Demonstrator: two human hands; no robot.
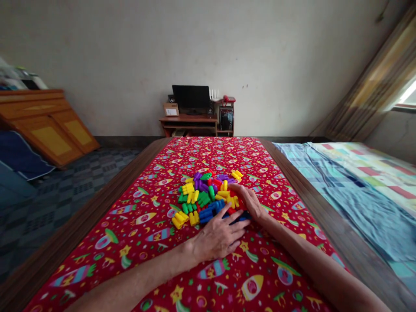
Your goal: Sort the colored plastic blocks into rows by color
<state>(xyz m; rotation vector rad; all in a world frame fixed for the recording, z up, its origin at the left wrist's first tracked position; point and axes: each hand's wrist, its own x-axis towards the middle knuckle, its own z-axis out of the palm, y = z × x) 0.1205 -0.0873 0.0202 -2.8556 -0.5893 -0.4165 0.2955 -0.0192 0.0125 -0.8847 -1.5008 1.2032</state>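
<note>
A heap of plastic building pieces in yellow, green, blue, purple and red lies on a red patterned cloth (136,242). My left hand (221,234) rests at the near side of the heap with its fingers spread, beside the blue pieces (208,212). Around the right edge curves my right hand (248,200), its fingers stretched out along the pile; some pieces are hidden behind it. Green pieces (204,199) and yellow pieces (187,189) are at the heap's left and middle. One yellow piece (237,174) sits at the far right of the pile.
Dark wooden edges (289,177) border the cloth. Beyond the far end stands a desk (190,118) with a monitor (191,97). To the right is a bed with a blue cloth (354,208); on the left, a wooden cabinet (48,130).
</note>
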